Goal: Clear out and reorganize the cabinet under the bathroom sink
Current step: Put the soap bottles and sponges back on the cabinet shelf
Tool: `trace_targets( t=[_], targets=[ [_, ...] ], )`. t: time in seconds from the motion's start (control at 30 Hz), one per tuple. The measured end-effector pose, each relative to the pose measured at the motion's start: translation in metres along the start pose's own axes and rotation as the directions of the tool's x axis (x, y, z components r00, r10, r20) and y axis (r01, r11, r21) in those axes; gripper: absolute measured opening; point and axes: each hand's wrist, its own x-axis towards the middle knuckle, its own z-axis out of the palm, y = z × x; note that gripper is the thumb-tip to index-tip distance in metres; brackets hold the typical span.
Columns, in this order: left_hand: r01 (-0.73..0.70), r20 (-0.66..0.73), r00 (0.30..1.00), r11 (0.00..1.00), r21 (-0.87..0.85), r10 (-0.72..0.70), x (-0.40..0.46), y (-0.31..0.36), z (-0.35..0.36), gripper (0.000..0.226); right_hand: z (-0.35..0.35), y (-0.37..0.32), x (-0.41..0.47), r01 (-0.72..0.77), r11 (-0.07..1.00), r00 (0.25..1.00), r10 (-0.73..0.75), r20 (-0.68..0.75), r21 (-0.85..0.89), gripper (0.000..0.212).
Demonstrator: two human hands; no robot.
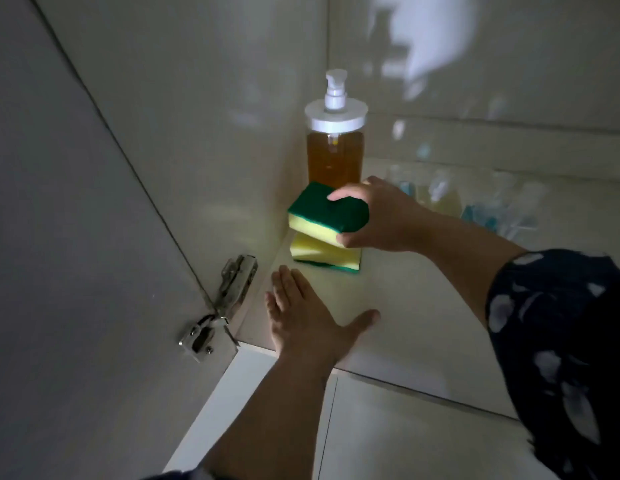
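The right hand (pixel 377 216) grips a green-topped yellow sponge (pixel 327 213) from its right end, forefinger curled over the green scouring face and thumb under the yellow foam. This sponge sits tilted on top of a second sponge (pixel 324 254), which lies green side down on the cabinet floor (pixel 422 306) in the back left corner. Just behind both stands a pump bottle (pixel 334 143) of amber liquid with a white cap. The left hand (pixel 308 320) lies flat on the cabinet floor near the front edge, fingers straight and thumb spread, apart from the sponges. Blurred bottles (pixel 474 202) stand further right. A metal hinge (pixel 218 306) joins the open door at left.
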Motion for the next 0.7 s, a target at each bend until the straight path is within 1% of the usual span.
trace_targets(
  t=[0.07,0.2,0.33,0.47,0.57,0.63,0.7],
  targets=[
    [-0.023,0.062,0.998,0.998,0.059,0.019,-0.003,-0.001,0.001,0.136,0.005,-0.001,0.005,0.016,1.000,0.999,-0.016,0.041,0.004,0.062],
    [-0.018,0.057,0.998,0.995,0.099,0.012,-0.001,0.001,0.001,0.135,0.013,0.004,0.009,0.011,0.998,0.993,-0.003,0.118,-0.064,0.060],
    [-0.018,0.058,0.998,0.990,0.140,0.010,-0.001,0.002,0.002,0.135,0.020,0.008,0.006,-0.021,0.997,0.995,0.028,0.093,-0.072,0.061],
    [-0.027,0.068,0.998,0.986,0.165,0.016,0.000,0.001,0.000,0.133,0.015,0.003,-0.002,-0.040,0.993,0.993,0.052,0.104,-0.109,0.067],
    [-0.039,0.119,0.993,0.984,0.175,0.018,0.002,0.003,-0.004,0.132,0.005,-0.004,-0.020,-0.056,0.986,0.992,0.073,0.100,-0.158,0.068],
    [-0.053,0.182,0.983,0.981,0.187,0.018,-0.002,0.001,-0.014,0.130,-0.001,-0.011,-0.041,-0.058,0.984,0.992,0.076,0.101,-0.168,0.064],
    [-0.072,0.272,0.962,0.981,0.179,0.021,-0.007,0.001,-0.028,0.119,-0.003,-0.014,-0.066,-0.054,0.984,0.991,0.073,0.109,-0.167,0.056]
  ],
)
